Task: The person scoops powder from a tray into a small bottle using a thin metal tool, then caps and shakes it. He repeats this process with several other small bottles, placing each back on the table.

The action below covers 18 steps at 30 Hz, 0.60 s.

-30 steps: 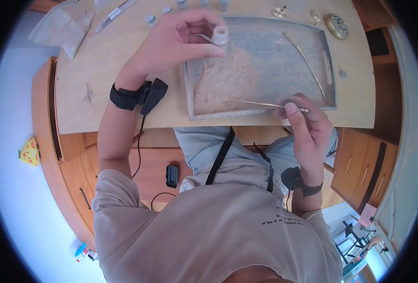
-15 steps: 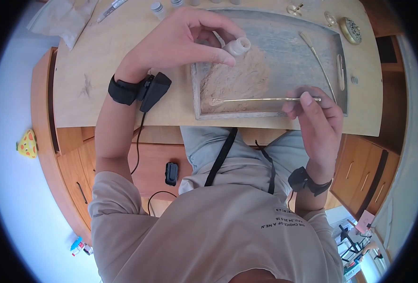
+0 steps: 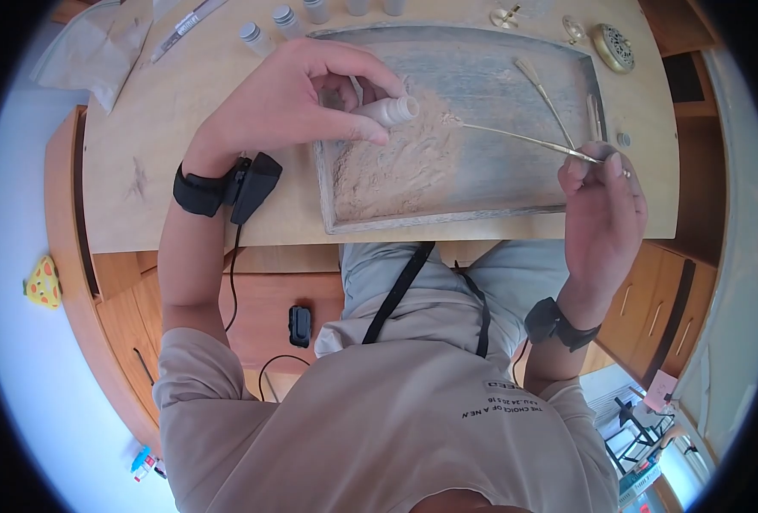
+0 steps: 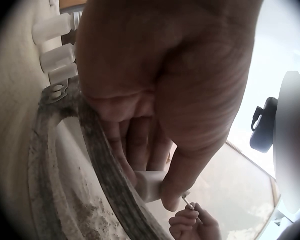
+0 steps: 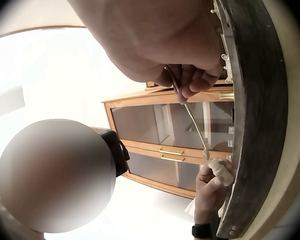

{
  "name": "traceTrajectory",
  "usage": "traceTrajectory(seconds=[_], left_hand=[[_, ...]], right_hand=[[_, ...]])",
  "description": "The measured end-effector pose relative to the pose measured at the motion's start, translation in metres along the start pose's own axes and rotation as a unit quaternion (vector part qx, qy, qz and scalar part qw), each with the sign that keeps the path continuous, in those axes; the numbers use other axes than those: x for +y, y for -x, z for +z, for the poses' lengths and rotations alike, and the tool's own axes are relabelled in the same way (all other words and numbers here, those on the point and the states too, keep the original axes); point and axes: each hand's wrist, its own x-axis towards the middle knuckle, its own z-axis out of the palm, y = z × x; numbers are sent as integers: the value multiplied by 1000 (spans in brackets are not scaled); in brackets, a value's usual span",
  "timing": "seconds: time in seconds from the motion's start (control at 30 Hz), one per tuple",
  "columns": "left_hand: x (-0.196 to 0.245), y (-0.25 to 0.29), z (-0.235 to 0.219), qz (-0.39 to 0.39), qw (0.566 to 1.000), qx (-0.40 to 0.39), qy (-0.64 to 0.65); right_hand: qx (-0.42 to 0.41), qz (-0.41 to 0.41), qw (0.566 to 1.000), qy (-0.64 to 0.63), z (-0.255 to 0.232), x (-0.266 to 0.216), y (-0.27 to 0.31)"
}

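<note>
My left hand grips a small white bottle between thumb and fingers, above the left part of a grey wooden tray. The bottle is uncapped and tilted, its mouth facing right. My right hand pinches the handle of a thin brass-coloured scoop over the tray's right side. A little tan powder clings to the scoop's tip, which points at the bottle; in the right wrist view the powdery tip is right by the bottle mouth. Loose tan powder covers the tray's left half.
Several capped bottles stand behind the tray. A brush-like brass tool and a pale stick lie at the tray's right. Beyond are a round brass pierced piece and a small cap. A bag and pen lie back left.
The scoop's tip has come up from the powder at the tray's front left toward the bottle, as my right hand moved right. The bottle has tipped from nearly upright to leaning rightward.
</note>
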Motion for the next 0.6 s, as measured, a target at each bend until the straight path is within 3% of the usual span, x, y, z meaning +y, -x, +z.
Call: traceTrajectory(seconds=[0.37, 0.6], left_hand=[[2, 1, 1, 3, 1000, -4, -12], [0, 1, 0, 11, 1000, -11, -19]], right_hand=[[-20, -16, 998, 65, 15, 1, -5], [-113, -76, 946, 295, 48, -26, -17]])
